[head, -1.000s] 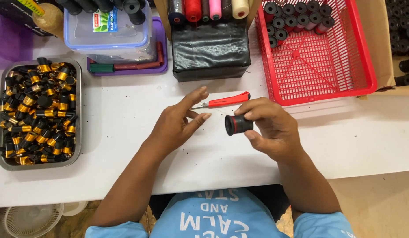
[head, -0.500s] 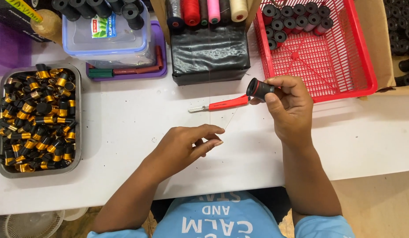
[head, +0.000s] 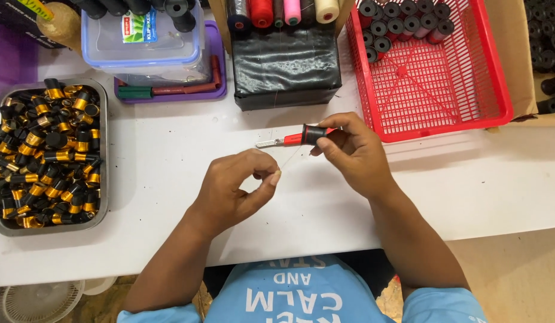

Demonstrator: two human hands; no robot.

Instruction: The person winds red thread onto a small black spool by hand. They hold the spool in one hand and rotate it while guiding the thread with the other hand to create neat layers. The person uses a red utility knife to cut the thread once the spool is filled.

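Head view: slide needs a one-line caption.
Right hand holds a black spool above a red-handled cutter; left hand pinches thread.

Glossy black plastic wrap (head: 286,66), red plastic mesh basket (head: 433,78), dull metal tray (head: 103,155), smooth matt white table (head: 170,179).

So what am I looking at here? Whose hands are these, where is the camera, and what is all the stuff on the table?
There is no machine here: these are a person's two bare hands, filmed by a camera worn on the head and looking down at a white table. The right hand holds a small black spool over a red-handled cutter that lies on the table. The left hand pinches its fingertips together, seemingly on a fine thread that runs up toward the spool. To the left sits a metal tray heaped with black and gold spools. At the top are a clear lidded box, a black-wrapped block with coloured thread cones behind it, and a red plastic basket holding a few black spools in its far corner.
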